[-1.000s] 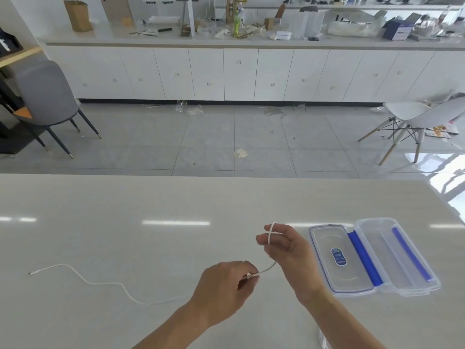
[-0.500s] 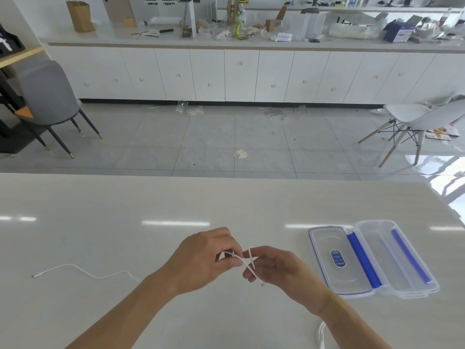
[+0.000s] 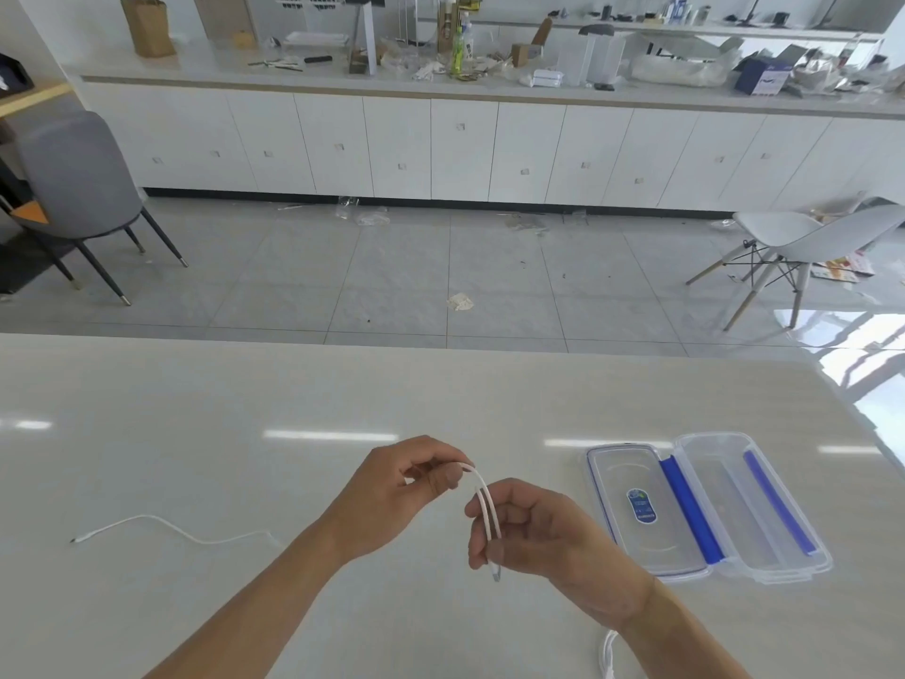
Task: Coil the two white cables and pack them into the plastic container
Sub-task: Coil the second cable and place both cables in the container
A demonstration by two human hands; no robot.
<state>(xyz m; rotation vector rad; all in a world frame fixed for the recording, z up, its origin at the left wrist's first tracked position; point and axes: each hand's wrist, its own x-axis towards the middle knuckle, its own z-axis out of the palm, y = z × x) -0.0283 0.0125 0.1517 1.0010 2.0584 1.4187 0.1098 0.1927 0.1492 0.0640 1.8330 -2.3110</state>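
Note:
Both hands hold one thin white cable (image 3: 487, 507) above the table's near middle. My left hand (image 3: 401, 492) pinches the top of a loop in it. My right hand (image 3: 534, 531) grips the two loop strands lower down, and a plug end hangs below its fingers. The free tail of this cable (image 3: 166, 529) trails left across the table to a small plug. A second white cable (image 3: 608, 656) peeks out under my right forearm at the bottom edge. The clear plastic container (image 3: 783, 566) lies open to the right, its blue-edged lid (image 3: 605, 512) flat beside it.
The pale table (image 3: 196, 409) ends at a far edge, with tiled floor beyond. A grey chair (image 3: 78, 188) stands far left and a white chair (image 3: 803, 237) far right. A cluttered counter over white cabinets runs along the back wall.
My left hand brought the cable up from low left to meet my right hand, forming a loop. The tail on the table has slid right and shortened.

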